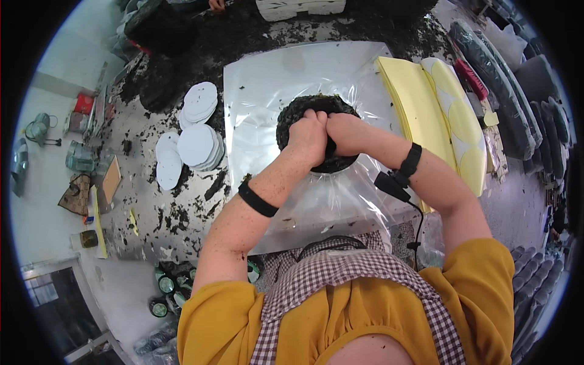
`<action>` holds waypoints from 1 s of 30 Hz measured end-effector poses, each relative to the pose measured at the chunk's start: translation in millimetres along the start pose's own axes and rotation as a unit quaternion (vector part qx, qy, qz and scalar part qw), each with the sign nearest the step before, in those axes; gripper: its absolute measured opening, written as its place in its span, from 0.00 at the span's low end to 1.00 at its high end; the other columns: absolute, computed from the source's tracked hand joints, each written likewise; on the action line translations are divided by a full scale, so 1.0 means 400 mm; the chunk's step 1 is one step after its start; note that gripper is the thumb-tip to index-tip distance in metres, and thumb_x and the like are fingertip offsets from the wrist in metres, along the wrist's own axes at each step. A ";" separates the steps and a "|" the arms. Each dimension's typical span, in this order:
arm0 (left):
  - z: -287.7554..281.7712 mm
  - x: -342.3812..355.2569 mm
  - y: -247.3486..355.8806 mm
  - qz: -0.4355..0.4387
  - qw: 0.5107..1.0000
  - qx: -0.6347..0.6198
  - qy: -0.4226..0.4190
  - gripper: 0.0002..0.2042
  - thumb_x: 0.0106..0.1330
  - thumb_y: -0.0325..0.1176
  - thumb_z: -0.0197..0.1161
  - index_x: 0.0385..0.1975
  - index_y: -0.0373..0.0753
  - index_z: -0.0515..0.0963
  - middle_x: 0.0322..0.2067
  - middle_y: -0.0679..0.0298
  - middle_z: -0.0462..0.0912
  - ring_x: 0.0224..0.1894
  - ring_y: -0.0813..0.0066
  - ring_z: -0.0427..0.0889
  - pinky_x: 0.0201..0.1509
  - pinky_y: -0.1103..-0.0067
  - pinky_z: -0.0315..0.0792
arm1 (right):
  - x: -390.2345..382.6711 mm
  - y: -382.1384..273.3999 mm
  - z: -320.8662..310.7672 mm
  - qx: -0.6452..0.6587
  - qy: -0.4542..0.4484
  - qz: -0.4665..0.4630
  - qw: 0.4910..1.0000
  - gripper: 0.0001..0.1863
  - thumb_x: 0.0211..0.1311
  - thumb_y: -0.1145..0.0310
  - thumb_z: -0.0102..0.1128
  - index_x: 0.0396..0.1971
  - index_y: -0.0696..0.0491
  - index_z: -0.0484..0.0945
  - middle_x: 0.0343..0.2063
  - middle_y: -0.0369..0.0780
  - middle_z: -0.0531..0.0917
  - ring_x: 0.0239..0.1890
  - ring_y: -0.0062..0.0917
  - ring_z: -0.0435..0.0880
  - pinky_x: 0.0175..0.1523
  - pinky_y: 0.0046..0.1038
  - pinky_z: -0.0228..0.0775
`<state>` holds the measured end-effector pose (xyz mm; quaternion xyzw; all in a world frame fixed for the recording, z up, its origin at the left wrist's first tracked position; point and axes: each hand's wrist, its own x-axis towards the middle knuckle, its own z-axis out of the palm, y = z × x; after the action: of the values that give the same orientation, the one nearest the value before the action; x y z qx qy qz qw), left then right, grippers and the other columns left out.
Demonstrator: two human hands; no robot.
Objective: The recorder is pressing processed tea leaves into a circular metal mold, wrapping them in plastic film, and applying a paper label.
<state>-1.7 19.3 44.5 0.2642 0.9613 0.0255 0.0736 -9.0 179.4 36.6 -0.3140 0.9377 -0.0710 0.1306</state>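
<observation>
A dark, round, flaky disc, which looks like dried seaweed (292, 114), lies on a stack of clear plastic bags (261, 97) in front of me. My left hand (308, 139) and my right hand (347, 134) meet over its middle, knuckles close together and fingers curled in. Both seem to grip the dark sheet; their fingertips are partly hidden by the backs of the hands. Each wrist wears a black band, and a small black device with a cable hangs at the right one.
Piles of white paper discs (199, 146) lie left of the bags. Yellow sheets with round labels (406, 103) are at the right, near a pink brush (470, 79) and wrapped dark packs (493, 85). Dark flakes litter the table; a white block (298, 8) stands at the far side.
</observation>
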 end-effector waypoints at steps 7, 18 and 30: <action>-0.134 -0.026 -0.076 0.040 0.971 -0.187 0.143 0.12 0.72 0.44 0.63 0.35 0.43 0.87 0.33 0.56 0.90 0.42 0.51 0.88 0.47 0.58 0.81 | -0.077 -0.007 -0.186 0.129 0.291 0.049 0.947 0.14 0.68 0.63 0.63 0.47 0.55 0.84 0.50 0.46 0.85 0.54 0.46 0.84 0.58 0.41 0.77; -0.004 0.076 -0.132 0.029 0.996 0.006 0.088 0.35 0.76 0.45 0.59 0.77 0.35 0.59 0.78 0.44 0.58 0.82 0.57 0.54 0.83 0.50 0.45 | 0.067 0.083 0.036 -0.175 0.232 0.088 0.953 0.39 0.74 0.48 0.57 0.76 0.56 0.62 0.75 0.46 0.67 0.80 0.40 0.61 0.81 0.57 0.44; -0.025 0.050 -0.086 0.094 0.981 -0.070 0.156 0.41 0.70 0.50 0.63 0.78 0.35 0.59 0.78 0.46 0.57 0.81 0.47 0.54 0.84 0.53 0.42 | -0.283 0.257 -0.061 0.293 0.356 0.272 0.845 0.24 0.69 0.57 0.67 0.59 0.54 0.78 0.51 0.46 0.85 0.52 0.33 0.86 0.56 0.37 0.79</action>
<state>-37.8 -0.1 48.6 0.3404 0.9276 0.1407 -0.0616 12.3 331.1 60.3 0.0531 0.9031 -0.4113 -0.1118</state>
